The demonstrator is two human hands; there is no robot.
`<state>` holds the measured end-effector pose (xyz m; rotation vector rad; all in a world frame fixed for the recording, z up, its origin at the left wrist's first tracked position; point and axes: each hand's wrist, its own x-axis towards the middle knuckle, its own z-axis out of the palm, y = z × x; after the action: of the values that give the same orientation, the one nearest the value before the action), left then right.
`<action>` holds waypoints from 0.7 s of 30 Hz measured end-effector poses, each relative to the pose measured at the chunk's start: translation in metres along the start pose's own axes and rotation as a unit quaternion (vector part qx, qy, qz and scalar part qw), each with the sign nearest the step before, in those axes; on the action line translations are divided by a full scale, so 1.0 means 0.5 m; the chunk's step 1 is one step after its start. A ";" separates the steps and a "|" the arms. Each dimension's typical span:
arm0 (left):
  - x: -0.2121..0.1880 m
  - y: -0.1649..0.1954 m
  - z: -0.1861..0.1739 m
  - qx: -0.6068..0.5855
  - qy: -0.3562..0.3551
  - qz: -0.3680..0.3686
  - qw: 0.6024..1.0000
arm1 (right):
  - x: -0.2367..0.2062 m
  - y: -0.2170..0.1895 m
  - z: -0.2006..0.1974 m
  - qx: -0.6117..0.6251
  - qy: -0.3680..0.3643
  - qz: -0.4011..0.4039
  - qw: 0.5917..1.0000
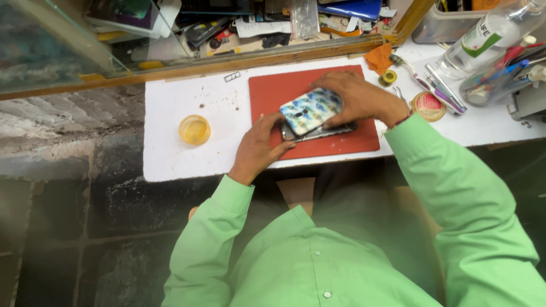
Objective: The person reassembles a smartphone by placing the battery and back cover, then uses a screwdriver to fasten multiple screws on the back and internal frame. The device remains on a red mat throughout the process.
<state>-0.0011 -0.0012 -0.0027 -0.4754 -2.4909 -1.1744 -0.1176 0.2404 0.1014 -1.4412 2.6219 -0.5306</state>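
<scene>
Over the red rectangular work mat (273, 91) on the white tabletop (170, 113), both hands are busy with a dark slim phone (318, 134) and its patterned blue-and-white back cover (310, 110). The right hand (358, 98) is closed over the cover's far edge, holding it tilted above the phone — one side raised, the near side close to the body. The left hand (259, 149) grips the phone's near end, thumb and fingers pinched on it, pressing it to the mat. By the look of it, the step in hand is working the cover at the phone body; whether it goes on or off cannot be told. The next move calls for steady bracing and even pressure along the edges. A small round yellow dish (194, 129) sits well apart, left.
</scene>
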 end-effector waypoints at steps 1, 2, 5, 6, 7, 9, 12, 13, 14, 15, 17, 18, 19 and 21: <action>0.002 -0.003 -0.001 -0.005 -0.002 -0.001 1.000 | -0.005 0.003 0.003 -0.003 0.012 0.004 1.000; 0.002 -0.005 -0.001 -0.011 -0.004 -0.003 1.000 | -0.012 0.005 0.007 -0.007 0.023 0.008 1.000; 0.002 -0.006 0.001 -0.022 0.009 0.000 1.000 | -0.031 0.005 0.022 -0.027 0.053 0.031 0.998; 0.000 -0.004 0.002 -0.026 0.015 0.001 1.000 | -0.039 0.002 0.028 -0.035 0.063 0.041 0.997; -0.002 -0.002 0.003 -0.036 0.008 -0.016 0.999 | -0.048 -0.001 0.034 -0.026 0.072 0.051 0.996; 0.001 -0.002 0.004 -0.056 -0.007 -0.048 0.997 | -0.063 -0.005 0.045 -0.011 0.093 0.074 0.993; 0.005 0.003 0.005 -0.066 -0.005 -0.042 0.997 | -0.075 -0.010 0.059 -0.015 0.116 0.086 0.989; 0.004 0.006 0.006 -0.062 -0.005 -0.038 0.997 | -0.077 -0.013 0.063 -0.019 0.120 0.089 0.989; 0.003 0.007 0.007 -0.057 -0.004 -0.034 0.998 | -0.079 -0.015 0.068 -0.022 0.125 0.092 0.988; 0.006 0.007 0.006 -0.051 -0.001 -0.027 0.998 | -0.078 -0.015 0.070 -0.027 0.131 0.092 0.987; 0.010 0.005 0.005 -0.048 -0.003 -0.023 0.999 | -0.076 -0.015 0.074 -0.025 0.135 0.104 0.985; 0.009 0.006 0.005 -0.048 -0.004 -0.022 0.999 | -0.077 -0.016 0.076 -0.024 0.136 0.112 0.984; 0.008 0.006 0.005 -0.048 -0.003 -0.020 0.999 | -0.078 -0.016 0.078 -0.024 0.147 0.105 0.983; 0.010 0.004 0.005 -0.047 0.001 -0.012 0.999 | -0.083 -0.015 0.082 -0.026 0.171 0.091 0.981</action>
<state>-0.0050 0.0028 -0.0005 -0.4697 -2.4551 -1.3041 -0.0787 0.2609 0.0625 -1.1953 3.0142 -0.7516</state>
